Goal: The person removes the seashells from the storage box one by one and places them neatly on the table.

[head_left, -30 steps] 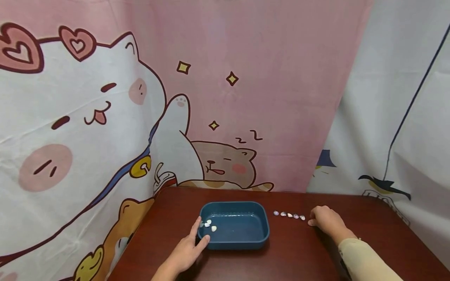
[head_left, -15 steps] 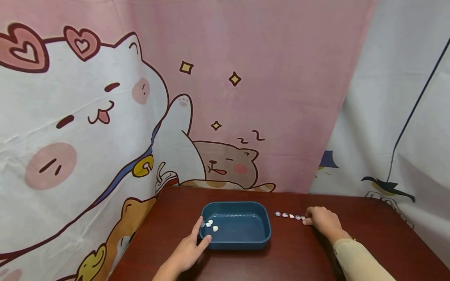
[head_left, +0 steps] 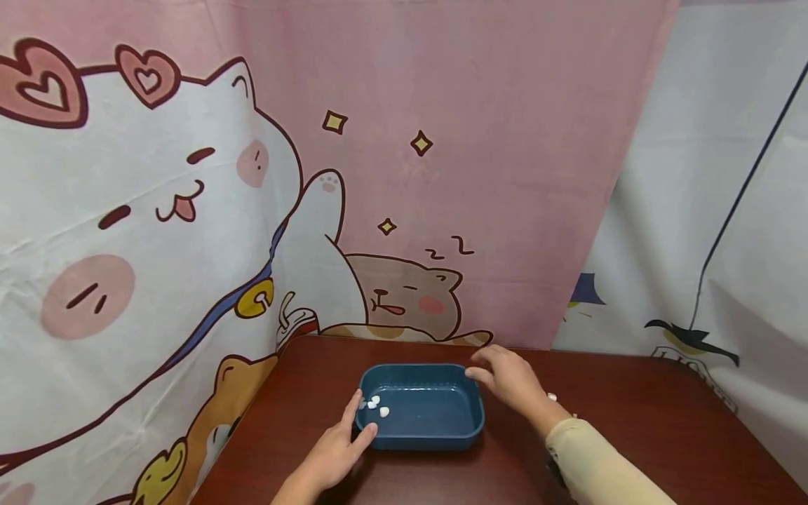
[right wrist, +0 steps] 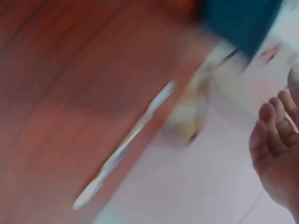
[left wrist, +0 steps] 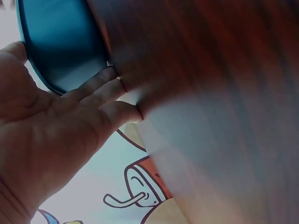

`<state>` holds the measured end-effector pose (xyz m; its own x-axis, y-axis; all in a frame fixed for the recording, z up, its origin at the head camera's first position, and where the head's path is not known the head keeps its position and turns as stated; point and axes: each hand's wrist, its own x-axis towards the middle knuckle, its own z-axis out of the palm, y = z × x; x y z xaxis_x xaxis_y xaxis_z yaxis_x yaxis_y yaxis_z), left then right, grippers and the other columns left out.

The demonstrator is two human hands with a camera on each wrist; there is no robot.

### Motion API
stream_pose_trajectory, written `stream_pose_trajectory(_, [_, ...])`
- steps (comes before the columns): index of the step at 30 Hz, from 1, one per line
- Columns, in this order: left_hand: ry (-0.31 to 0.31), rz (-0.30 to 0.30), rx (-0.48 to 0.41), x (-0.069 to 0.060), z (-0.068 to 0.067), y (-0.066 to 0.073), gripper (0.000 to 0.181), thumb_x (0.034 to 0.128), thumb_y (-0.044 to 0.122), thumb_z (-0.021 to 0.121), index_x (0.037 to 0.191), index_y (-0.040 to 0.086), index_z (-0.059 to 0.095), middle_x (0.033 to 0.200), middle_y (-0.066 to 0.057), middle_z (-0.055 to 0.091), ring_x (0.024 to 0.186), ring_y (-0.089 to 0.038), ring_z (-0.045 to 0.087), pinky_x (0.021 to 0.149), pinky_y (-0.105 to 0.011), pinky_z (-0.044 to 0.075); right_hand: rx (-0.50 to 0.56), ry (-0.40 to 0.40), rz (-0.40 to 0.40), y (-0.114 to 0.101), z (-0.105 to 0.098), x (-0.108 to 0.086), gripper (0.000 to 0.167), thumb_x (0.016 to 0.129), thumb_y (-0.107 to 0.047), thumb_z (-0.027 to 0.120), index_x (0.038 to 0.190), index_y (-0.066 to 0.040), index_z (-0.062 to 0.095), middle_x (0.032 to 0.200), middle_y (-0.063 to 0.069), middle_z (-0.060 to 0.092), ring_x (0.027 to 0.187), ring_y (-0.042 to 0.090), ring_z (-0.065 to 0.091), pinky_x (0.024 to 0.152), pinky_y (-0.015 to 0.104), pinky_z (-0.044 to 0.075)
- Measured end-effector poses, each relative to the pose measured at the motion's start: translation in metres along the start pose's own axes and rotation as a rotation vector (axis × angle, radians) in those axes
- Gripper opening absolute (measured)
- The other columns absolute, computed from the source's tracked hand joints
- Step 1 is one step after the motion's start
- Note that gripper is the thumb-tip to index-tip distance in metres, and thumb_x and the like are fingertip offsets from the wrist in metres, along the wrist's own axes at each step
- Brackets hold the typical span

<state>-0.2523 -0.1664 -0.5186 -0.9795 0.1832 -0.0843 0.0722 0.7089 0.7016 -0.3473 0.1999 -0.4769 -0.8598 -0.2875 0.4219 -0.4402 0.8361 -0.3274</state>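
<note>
A dark blue rectangular baking dish (head_left: 419, 442) stands on the table, with several small white seashells (head_left: 384, 412) at its left end. My left hand (head_left: 334, 452) rests against the dish's left side, thumb at the near rim and fingers extended along the edge. The left wrist view shows those fingers (left wrist: 100, 88) fairly straight beside the dish. My right hand (head_left: 511, 379) hovers by the dish's right rim, fingers loosely bent. Nothing shows between them in the right wrist view. A row of seashells (right wrist: 126, 144), blurred there, lies on the table; my right forearm hides most of it in the head view.
The reddish-brown wooden table (head_left: 429, 480) ends at a cloth backdrop (head_left: 505, 175) printed with cartoon animals. One pale shell (head_left: 552, 397) peeks out behind the right forearm. A beige sleeve (head_left: 600, 463) covers that arm.
My right hand has left the right end of the shell row and moved left to the dish's right rim. The left hand and the dish have stayed put.
</note>
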Motion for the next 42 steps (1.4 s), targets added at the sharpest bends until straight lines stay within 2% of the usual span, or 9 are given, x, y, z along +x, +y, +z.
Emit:
stream_pose_trajectory(2, [-0.006, 0.006, -0.006, 0.0, 0.0, -0.002, 0.085, 0.1083, 0.062, 0.048, 0.173, 0.017, 0.015, 0.157, -0.032, 0.052, 0.133, -0.052, 0.061, 0.109, -0.076, 0.043, 0.081, -0.061, -0.068, -0.036, 0.013, 0.007, 0.024, 0.093, -0.034, 0.084, 0.109, -0.017, 0.08, 0.104, -0.003, 0.077, 0.093, 0.016, 0.072, 0.084, 0.042, 0.06])
stream_pose_trajectory(6, [-0.015, 0.02, -0.012, -0.001, 0.001, -0.005, 0.085, 0.109, 0.061, 0.047, 0.173, 0.016, 0.014, 0.157, -0.032, 0.053, 0.133, -0.051, 0.062, 0.108, -0.075, 0.044, 0.194, -0.273, -0.185, -0.09, 0.044, 0.013, 0.024, 0.096, -0.032, 0.081, 0.113, -0.014, 0.081, 0.107, -0.003, 0.078, 0.098, 0.013, 0.072, 0.085, 0.036, 0.061])
stream_pose_trajectory(9, [-0.019, 0.031, -0.012, -0.001, -0.001, -0.005, 0.085, 0.1094, 0.061, 0.046, 0.173, 0.016, 0.013, 0.156, -0.032, 0.053, 0.133, -0.05, 0.062, 0.107, -0.075, 0.045, 0.247, -0.408, -0.211, -0.111, 0.067, 0.015, 0.025, 0.098, -0.03, 0.079, 0.116, -0.014, 0.081, 0.11, -0.004, 0.08, 0.102, 0.01, 0.073, 0.09, 0.037, 0.061])
stream_pose_trajectory(12, [-0.031, 0.04, -0.017, -0.001, -0.004, -0.004, 0.085, 0.1096, 0.061, 0.045, 0.173, 0.015, 0.012, 0.155, -0.032, 0.054, 0.132, -0.049, 0.063, 0.106, -0.076, 0.045, 0.292, -0.48, -0.192, -0.119, 0.087, 0.017, 0.021, 0.097, -0.026, 0.08, 0.115, -0.015, 0.083, 0.108, -0.006, 0.081, 0.101, 0.006, 0.073, 0.092, 0.034, 0.061])
stream_pose_trajectory(16, [-0.043, 0.049, -0.025, -0.001, -0.004, -0.003, 0.084, 0.1103, 0.059, 0.045, 0.173, 0.015, 0.01, 0.154, -0.033, 0.054, 0.131, -0.049, 0.064, 0.105, -0.076, 0.047, 0.307, -0.508, -0.185, -0.119, 0.102, 0.02, 0.018, 0.093, -0.023, 0.085, 0.11, -0.017, 0.084, 0.104, -0.008, 0.082, 0.095, 0.002, 0.073, 0.086, 0.027, 0.061])
stream_pose_trajectory(21, [-0.031, 0.065, -0.021, -0.001, -0.005, -0.002, 0.084, 0.1107, 0.058, 0.046, 0.173, 0.014, 0.012, 0.153, -0.032, 0.056, 0.13, -0.048, 0.065, 0.105, -0.074, 0.047, 0.23, -0.523, -0.234, -0.12, 0.11, 0.024, 0.019, 0.09, -0.025, 0.088, 0.108, -0.019, 0.085, 0.102, -0.01, 0.082, 0.091, -0.001, 0.07, 0.083, 0.024, 0.06])
stream_pose_trajectory(26, [-0.03, 0.067, -0.02, -0.001, -0.004, -0.003, 0.084, 0.1108, 0.058, 0.046, 0.173, 0.013, 0.012, 0.155, -0.032, 0.054, 0.132, -0.048, 0.064, 0.106, -0.074, 0.046, 0.152, -0.543, -0.272, -0.125, 0.111, 0.025, 0.021, 0.089, -0.025, 0.089, 0.109, -0.024, 0.085, 0.103, -0.015, 0.081, 0.094, -0.002, 0.069, 0.087, 0.024, 0.059])
stream_pose_trajectory(34, [-0.015, 0.087, -0.007, -0.003, -0.004, -0.005, 0.082, 0.1118, 0.056, 0.044, 0.173, 0.012, 0.012, 0.155, -0.034, 0.053, 0.133, -0.052, 0.062, 0.107, -0.074, 0.046, 0.12, -0.543, -0.314, -0.138, 0.119, 0.03, 0.027, 0.09, -0.025, 0.088, 0.117, -0.024, 0.083, 0.101, -0.013, 0.079, 0.088, -0.004, 0.066, 0.082, 0.021, 0.057])
stream_pose_trajectory(42, [0.008, 0.125, 0.007, -0.004, -0.003, -0.004, 0.08, 0.1123, 0.053, 0.046, 0.172, 0.009, 0.014, 0.149, -0.033, 0.059, 0.126, -0.046, 0.067, 0.102, -0.068, 0.051, 0.03, -0.509, -0.332, -0.15, 0.122, 0.032, 0.01, 0.09, -0.023, 0.087, 0.098, -0.025, 0.082, 0.093, -0.014, 0.076, 0.083, -0.002, 0.064, 0.078, 0.021, 0.056])
